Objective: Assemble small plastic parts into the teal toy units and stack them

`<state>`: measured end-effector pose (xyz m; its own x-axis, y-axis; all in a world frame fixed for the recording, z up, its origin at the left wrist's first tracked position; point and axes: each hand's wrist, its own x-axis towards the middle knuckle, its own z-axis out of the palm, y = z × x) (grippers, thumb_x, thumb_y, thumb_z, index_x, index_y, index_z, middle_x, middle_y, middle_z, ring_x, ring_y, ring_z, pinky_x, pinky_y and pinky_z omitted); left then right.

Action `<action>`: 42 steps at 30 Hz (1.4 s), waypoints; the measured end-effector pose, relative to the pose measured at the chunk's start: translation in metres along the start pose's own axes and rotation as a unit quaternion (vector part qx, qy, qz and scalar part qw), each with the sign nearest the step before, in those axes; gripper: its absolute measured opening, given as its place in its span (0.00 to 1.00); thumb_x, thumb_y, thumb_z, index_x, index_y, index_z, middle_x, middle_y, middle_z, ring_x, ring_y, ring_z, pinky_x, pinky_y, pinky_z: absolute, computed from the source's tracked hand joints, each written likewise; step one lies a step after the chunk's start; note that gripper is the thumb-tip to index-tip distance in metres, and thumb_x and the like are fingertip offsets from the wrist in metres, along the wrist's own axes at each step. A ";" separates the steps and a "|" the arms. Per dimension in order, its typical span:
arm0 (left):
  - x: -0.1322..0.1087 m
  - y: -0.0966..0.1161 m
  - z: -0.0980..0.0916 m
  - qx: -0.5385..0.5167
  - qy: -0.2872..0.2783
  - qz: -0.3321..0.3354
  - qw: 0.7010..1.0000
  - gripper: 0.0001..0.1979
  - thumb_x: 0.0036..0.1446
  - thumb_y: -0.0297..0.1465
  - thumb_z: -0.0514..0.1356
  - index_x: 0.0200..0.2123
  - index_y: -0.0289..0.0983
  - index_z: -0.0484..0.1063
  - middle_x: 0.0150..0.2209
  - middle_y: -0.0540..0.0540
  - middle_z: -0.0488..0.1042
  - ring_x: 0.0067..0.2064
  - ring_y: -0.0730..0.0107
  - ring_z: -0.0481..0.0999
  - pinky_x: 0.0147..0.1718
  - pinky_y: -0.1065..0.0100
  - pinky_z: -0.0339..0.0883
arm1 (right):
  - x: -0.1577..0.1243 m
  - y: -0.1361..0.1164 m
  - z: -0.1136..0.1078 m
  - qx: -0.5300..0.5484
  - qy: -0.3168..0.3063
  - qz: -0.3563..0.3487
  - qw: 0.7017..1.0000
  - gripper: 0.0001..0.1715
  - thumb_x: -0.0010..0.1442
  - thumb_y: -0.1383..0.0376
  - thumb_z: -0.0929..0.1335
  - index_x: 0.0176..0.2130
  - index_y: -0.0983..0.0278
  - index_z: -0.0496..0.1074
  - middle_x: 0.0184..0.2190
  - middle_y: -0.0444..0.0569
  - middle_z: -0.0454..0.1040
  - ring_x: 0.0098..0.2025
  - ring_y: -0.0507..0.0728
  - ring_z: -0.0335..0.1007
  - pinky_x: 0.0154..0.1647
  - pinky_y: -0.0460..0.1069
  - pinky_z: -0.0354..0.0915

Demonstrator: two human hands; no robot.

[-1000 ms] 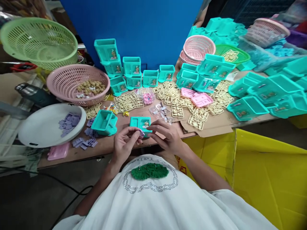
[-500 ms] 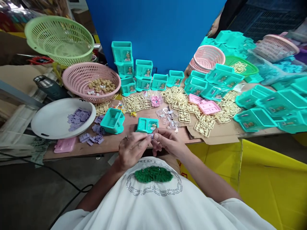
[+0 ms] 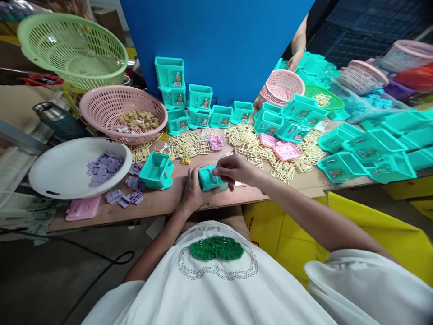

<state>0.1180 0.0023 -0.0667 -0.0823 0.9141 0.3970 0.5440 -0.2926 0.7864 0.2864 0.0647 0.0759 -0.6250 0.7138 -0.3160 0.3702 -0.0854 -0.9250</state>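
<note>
Both hands close on one teal box (image 3: pixel 209 179) at the desk (image 3: pixel 158 205) edge: left hand (image 3: pixel 193 192) under, right hand (image 3: pixel 233 169) on top.

bright even light, soft faint shadows, strong wide-angle bending at edges, centre sharp, corners smeared

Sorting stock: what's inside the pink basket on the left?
The pink basket holds a pile of small tan pieces and a few pale ones; anything under the pile is hidden.

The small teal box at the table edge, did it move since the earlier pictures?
Yes. The small teal box lay flat on the table near the open teal tub; now both hands, left hand and right hand, hold it tilted.
</note>
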 end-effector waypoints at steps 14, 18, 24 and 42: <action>-0.002 0.012 0.018 0.025 0.025 -0.014 0.999 0.43 0.48 0.46 0.73 0.58 0.37 0.56 0.52 0.33 0.73 0.52 0.45 0.76 0.49 0.51 0.73 | 0.031 -0.006 0.006 -0.358 0.005 0.110 0.927 0.13 0.64 0.67 0.67 0.28 0.67 0.72 0.15 0.43 0.70 0.14 0.51 0.66 0.19 0.45 0.59; -0.003 0.012 0.017 0.029 0.028 -0.012 0.999 0.40 0.50 0.48 0.72 0.57 0.37 0.57 0.50 0.34 0.74 0.51 0.45 0.77 0.47 0.52 0.72 | 0.033 -0.009 0.007 -0.402 0.007 0.123 0.907 0.13 0.64 0.66 0.67 0.29 0.68 0.74 0.17 0.44 0.72 0.15 0.51 0.68 0.21 0.45 0.60; -0.004 0.010 0.019 0.051 0.032 0.003 0.998 0.39 0.51 0.47 0.71 0.57 0.36 0.56 0.48 0.34 0.74 0.50 0.44 0.76 0.47 0.51 0.72 | 0.039 -0.021 0.021 -0.491 -0.008 0.127 0.862 0.12 0.63 0.69 0.65 0.32 0.70 0.77 0.21 0.49 0.77 0.21 0.53 0.73 0.23 0.45 0.60; -0.003 0.011 0.018 0.042 0.015 -0.013 0.999 0.41 0.49 0.43 0.73 0.59 0.34 0.56 0.49 0.34 0.74 0.50 0.43 0.76 0.46 0.52 0.72 | 0.036 -0.019 0.015 -0.330 -0.010 0.172 0.928 0.16 0.62 0.71 0.65 0.23 0.65 0.66 0.14 0.39 0.68 0.14 0.49 0.66 0.20 0.44 0.60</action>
<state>0.1395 0.0016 -0.0673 -0.1217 0.9123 0.3911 0.6085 -0.2427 0.7555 0.2466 0.0819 0.0789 -0.4020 0.7101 -0.5780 0.8863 0.1432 -0.4405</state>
